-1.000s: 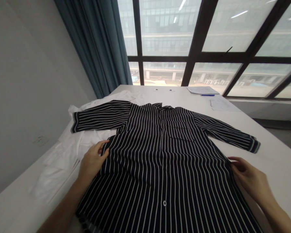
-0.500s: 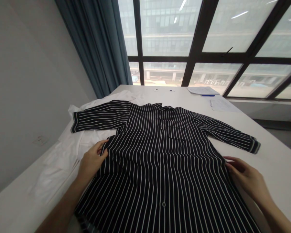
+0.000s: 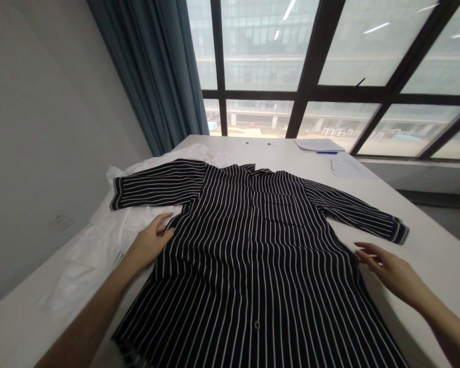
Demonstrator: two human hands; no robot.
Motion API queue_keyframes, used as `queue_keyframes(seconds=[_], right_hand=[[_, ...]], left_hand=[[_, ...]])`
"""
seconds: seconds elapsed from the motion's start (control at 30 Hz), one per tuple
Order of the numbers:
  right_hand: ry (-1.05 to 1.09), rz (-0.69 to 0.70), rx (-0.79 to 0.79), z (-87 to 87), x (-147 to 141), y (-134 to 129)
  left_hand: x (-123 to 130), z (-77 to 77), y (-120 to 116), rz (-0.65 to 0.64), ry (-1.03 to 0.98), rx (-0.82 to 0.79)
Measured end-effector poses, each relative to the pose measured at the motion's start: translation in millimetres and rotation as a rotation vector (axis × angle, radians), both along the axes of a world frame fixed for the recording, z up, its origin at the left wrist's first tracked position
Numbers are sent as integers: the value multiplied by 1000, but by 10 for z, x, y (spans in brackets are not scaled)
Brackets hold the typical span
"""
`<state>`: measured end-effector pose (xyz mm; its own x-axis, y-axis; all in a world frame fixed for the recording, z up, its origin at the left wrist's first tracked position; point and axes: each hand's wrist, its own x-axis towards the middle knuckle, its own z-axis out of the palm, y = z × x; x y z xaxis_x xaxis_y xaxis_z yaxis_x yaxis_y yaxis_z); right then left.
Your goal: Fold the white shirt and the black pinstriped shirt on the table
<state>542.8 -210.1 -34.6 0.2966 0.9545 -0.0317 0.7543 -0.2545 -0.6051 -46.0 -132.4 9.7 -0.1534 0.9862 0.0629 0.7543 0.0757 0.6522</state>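
A black shirt with white stripes [image 3: 237,245] lies spread front up, its collar toward the window and both sleeves out to the sides. My left hand [image 3: 149,243] pinches the shirt's left side edge below the sleeve, thumb and fingers closed around the fabric. On the other side, my right hand [image 3: 387,268] has its fingertips at the right side edge, with thumb and index close together on the cloth. A button shows low on the front placket.
White cloth [image 3: 95,245] lies crumpled under and left of the shirt on the white table [image 3: 437,255]. Papers [image 3: 318,145] and a blue pen [image 3: 327,153] rest at the far right, another sheet [image 3: 350,167] nearer. Wall at left; blue curtain [image 3: 157,71] and window behind.
My left hand has moved slightly up along the shirt's side. My right hand has shifted a little, its fingers somewhat more extended. The side fabric has moved slightly.
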Motion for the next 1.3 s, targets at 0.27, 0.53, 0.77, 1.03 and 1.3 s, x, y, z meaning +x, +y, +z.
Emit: queue_keyframes(seconds=[0.27, 0.53, 0.77, 1.03, 1.3], right_hand=[[514, -99, -57, 158, -240, 732], [623, -77, -42, 83, -322, 912], [740, -99, -34, 72, -243, 892], [811, -104, -61, 88, -234, 846], [830, -27, -100, 104, -231, 835]], left_hand=[[217, -38, 694, 72, -449, -26], [182, 13, 697, -40, -463, -36], [207, 150, 643, 2, -562, -36], [206, 159, 633, 30, -568, -19], [165, 136, 646, -10, -525, -13]])
